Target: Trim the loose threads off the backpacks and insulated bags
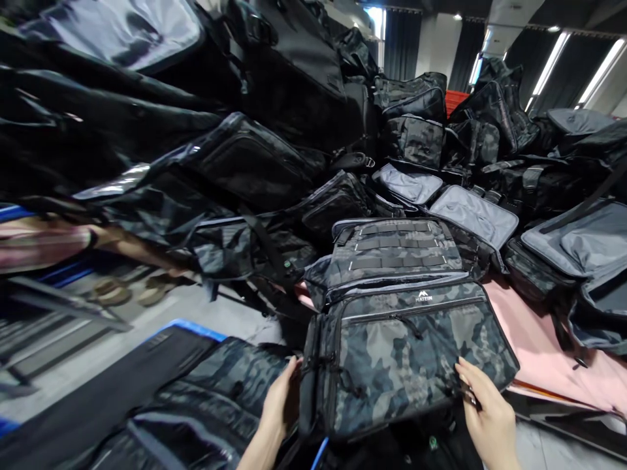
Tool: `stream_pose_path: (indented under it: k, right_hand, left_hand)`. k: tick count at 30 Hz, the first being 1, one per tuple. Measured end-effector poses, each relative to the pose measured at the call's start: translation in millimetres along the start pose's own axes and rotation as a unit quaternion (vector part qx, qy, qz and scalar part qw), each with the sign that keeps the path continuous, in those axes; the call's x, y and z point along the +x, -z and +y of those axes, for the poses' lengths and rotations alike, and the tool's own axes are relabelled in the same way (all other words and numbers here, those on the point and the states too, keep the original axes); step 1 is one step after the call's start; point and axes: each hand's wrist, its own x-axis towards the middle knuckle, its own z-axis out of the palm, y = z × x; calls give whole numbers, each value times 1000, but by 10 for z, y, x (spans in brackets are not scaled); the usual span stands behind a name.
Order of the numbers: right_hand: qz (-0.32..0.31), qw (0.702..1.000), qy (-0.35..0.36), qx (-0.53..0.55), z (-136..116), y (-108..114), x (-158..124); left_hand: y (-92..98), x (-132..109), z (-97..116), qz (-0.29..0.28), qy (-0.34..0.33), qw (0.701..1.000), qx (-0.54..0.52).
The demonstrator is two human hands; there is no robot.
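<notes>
A camouflage backpack point(409, 352) with a white MATEIN logo lies in front of me, its zipped front panel facing up. At its left side, my left hand point(281, 405) grips the edge, with part of the fingers hidden behind the bag. My right hand point(487, 411) is closed at the lower right edge, its fingertips on the front panel. Something small, dark and shiny shows by the right fingers, too unclear to name. Behind the panel, a flap with webbing rows point(401, 245) belongs to the same bag or one touching it.
Piled black bags point(294, 85) rise at the back left. Open bags with grey linings point(475, 212) stand behind and to the right, on a pink surface point(529, 320). More camouflage bags point(225, 385) lie on a dark board at left. Another person's arm point(132, 245) reaches in from the left.
</notes>
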Motion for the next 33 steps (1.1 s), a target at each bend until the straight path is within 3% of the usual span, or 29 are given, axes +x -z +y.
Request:
stream_pose_path:
  k: [4,7,11,14,19,27,33]
  right_hand:
    - [13,1000,12,-11,52,-30,-39]
    - [17,999,39,-14,115,-61,-81]
    - [8,998,53,-16,167,-70,-106]
    - [4,998,61,-20,175,-66,-107]
    - [11,998,60,-11,170,-68,-121]
    - [12,999,29,28,154,-61,-115]
    - [-24,986,-95,131,183,17,-193]
  left_hand:
    - [-43,8,201,-58,-67,996,-1]
    - [-98,-22,335,-36,-171,984,38]
    - [-203,-4,535,46,-356,922,143]
    - [-310,65,701,35,-422,885,194]
    - [-470,147,836,14,-436,874,212]
    - [-541,-18,887,-8,-444,860,251]
    - [-375,-46,676,50,-382,883,270]
